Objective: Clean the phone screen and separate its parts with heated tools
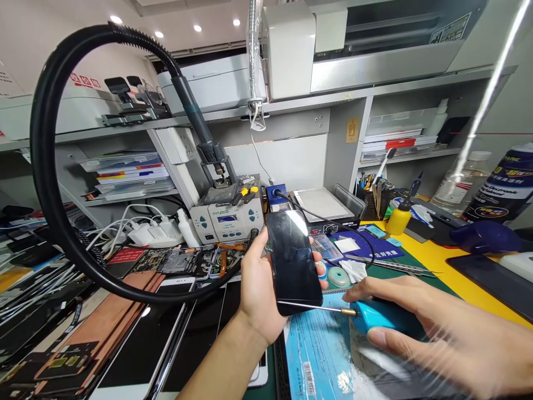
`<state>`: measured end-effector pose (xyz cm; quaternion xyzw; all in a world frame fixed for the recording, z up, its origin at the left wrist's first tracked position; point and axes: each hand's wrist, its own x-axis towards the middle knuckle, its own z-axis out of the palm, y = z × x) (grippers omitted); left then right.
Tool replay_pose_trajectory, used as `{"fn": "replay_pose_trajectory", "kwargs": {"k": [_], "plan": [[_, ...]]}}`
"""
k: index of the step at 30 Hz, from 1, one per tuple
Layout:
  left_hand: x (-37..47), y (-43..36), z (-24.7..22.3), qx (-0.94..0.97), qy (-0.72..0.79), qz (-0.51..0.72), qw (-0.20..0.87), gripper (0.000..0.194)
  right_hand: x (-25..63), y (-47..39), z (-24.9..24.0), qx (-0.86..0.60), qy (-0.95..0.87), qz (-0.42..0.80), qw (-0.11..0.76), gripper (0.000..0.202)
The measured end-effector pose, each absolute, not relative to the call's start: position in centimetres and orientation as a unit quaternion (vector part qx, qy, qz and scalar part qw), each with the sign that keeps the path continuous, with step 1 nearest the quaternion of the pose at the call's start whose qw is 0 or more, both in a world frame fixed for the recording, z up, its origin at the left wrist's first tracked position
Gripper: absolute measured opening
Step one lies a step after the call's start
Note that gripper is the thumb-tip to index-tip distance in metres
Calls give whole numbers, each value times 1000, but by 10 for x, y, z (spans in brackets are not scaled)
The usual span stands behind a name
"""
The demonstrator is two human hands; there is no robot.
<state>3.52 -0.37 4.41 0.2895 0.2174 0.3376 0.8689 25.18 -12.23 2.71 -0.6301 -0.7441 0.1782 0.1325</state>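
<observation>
My left hand [259,289] is closed round a black smartphone [295,261], gripping it by its sides with the dark glass facing me. The phone is tilted and shows a bright reflection near its top. In my right hand [437,328] is a blue-handled tool [377,318] with a brass collar and a long thin metal shaft. That shaft lies across the phone's lower end, and its tip reaches the lower left corner. Whether it presses on the glass I cannot tell. Beneath my hands lies a light-blue printed packet [318,355].
A black hose [41,139] loops at the left above several phones [141,333] and parts. Behind stand a soldering station [227,222] and a flat plate device [322,204]. Tweezers [400,268], a yellow bottle [398,219] and a dark spray can [502,186] are at the right.
</observation>
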Motion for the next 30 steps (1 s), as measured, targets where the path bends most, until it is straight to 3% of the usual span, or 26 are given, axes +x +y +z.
{"fn": "replay_pose_trajectory", "kwargs": {"k": [20, 26, 30], "plan": [[30, 2, 45, 261, 202, 350, 877, 61, 247, -124, 32, -623, -751, 179, 128, 44], [28, 2, 45, 231, 206, 367, 877, 56, 242, -127, 31, -645, -723, 164, 187, 46], [27, 3, 46, 221, 204, 366, 881, 50, 246, -126, 33, -625, -747, 168, 152, 44]]}}
